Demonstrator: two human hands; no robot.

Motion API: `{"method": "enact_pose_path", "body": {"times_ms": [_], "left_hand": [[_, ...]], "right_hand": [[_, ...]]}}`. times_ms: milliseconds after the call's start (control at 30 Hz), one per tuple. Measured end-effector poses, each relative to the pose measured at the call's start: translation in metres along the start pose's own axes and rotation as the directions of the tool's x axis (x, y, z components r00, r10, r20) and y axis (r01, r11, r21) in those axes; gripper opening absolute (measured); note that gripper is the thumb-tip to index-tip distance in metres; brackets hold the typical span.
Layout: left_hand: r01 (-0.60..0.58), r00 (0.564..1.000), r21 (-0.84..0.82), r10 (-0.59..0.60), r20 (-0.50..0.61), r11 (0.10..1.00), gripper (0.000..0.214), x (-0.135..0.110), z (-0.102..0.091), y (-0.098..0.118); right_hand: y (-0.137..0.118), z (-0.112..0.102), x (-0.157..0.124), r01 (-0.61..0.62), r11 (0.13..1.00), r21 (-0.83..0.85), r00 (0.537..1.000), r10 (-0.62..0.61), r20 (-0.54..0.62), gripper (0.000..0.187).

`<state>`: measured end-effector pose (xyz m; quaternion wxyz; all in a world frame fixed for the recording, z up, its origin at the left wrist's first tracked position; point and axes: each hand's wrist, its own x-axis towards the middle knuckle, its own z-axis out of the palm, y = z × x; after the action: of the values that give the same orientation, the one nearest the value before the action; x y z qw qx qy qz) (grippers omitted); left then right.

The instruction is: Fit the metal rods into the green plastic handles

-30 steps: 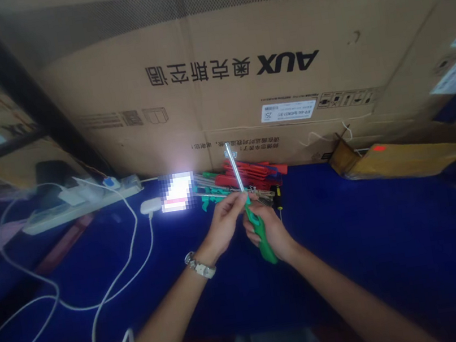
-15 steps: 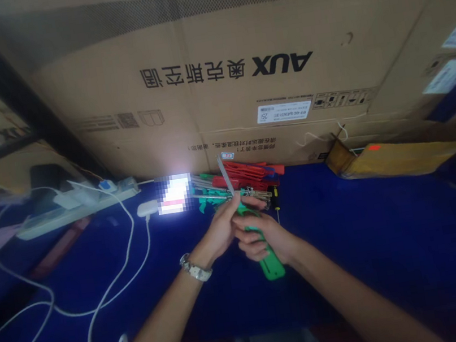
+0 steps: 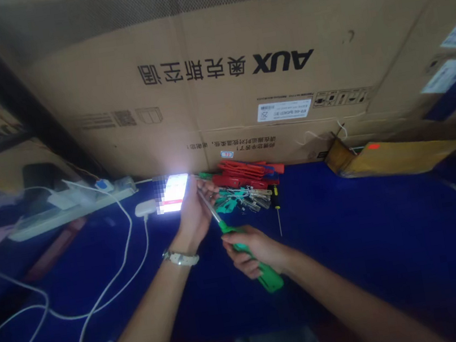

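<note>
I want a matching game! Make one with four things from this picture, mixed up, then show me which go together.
Things:
1. Screwdriver
2. Tool with a metal rod
3. Watch
4. Power strip

Clues:
A. Around a wrist
B. White, with plugs in it
C. Green handle, held in the right hand
D. Yellow and black handle, lying on the blue table

Right pairs: 1-D, 2-C, 3-A, 4-B

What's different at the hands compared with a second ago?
The left hand moved left, from beside the handle to the metal tube's far end; whether it grips there is unclear. The green-handled tool now tilts further left, its handle nearer the person. The right hand still grips it. The red tools and screwdriver stayed put.
</note>
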<state>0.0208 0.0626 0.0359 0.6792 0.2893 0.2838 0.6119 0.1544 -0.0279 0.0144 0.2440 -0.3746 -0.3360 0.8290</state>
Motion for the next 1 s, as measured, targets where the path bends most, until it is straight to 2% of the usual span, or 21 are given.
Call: {"method": "enact_pose_path", "body": {"times_ms": [100, 167, 333, 400, 533, 700, 800, 900, 1000], "left_hand": [[0.037, 0.999, -0.05, -0.035, 0.031, 0.998, 0.044, -0.002, 0.002, -0.003], [0.047, 0.998, -0.063, -0.045, 0.033, 0.997, 0.043, -0.003, 0.005, -0.007], [-0.014, 0.999, -0.112, 0.008, -0.051, 0.994, 0.045, -0.002, 0.008, -0.007], [-0.013, 0.998, -0.142, 0.004, -0.057, 0.99, 0.046, -0.002, 0.009, -0.005], [0.01, 0.999, -0.218, -0.019, -0.038, 0.976, 0.045, -0.003, 0.011, -0.003], [-0.015, 0.998, -0.228, -0.001, -0.071, 0.974, 0.043, 0.001, 0.011, -0.005], [-0.041, 0.996, -0.229, 0.022, -0.087, 0.973, 0.042, 0.002, 0.013, -0.006], [-0.023, 0.999, -0.27, 0.011, -0.046, 0.963, 0.042, 0.0, 0.015, -0.004], [-0.003, 1.0, -0.284, -0.003, -0.021, 0.959, 0.04, 0.0, 0.014, -0.003]], "right_hand": [[-0.003, -0.01, -0.004, 0.007, 1.0, -0.009, 0.997, -0.007, 0.075, 0.03], [-0.005, -0.015, -0.007, 0.029, 0.999, -0.039, 0.998, -0.026, 0.058, 0.029], [-0.008, -0.015, -0.012, 0.025, 0.989, -0.148, 0.997, -0.035, -0.063, 0.027], [-0.009, -0.015, -0.014, 0.024, 0.99, -0.139, 0.998, -0.032, -0.056, 0.026], [-0.011, -0.015, -0.016, 0.012, 0.995, -0.101, 0.999, -0.008, 0.034, 0.029], [-0.007, -0.013, -0.014, 0.095, 0.963, -0.251, 0.985, -0.127, -0.114, 0.032], [-0.01, -0.012, -0.016, 0.077, 0.967, -0.242, 0.991, -0.102, -0.089, 0.032], [-0.014, -0.013, -0.02, 0.029, 0.979, -0.203, 0.998, -0.039, -0.046, 0.031], [-0.01, -0.015, -0.019, 0.072, 0.959, -0.273, 0.991, -0.101, -0.093, 0.032]]}}
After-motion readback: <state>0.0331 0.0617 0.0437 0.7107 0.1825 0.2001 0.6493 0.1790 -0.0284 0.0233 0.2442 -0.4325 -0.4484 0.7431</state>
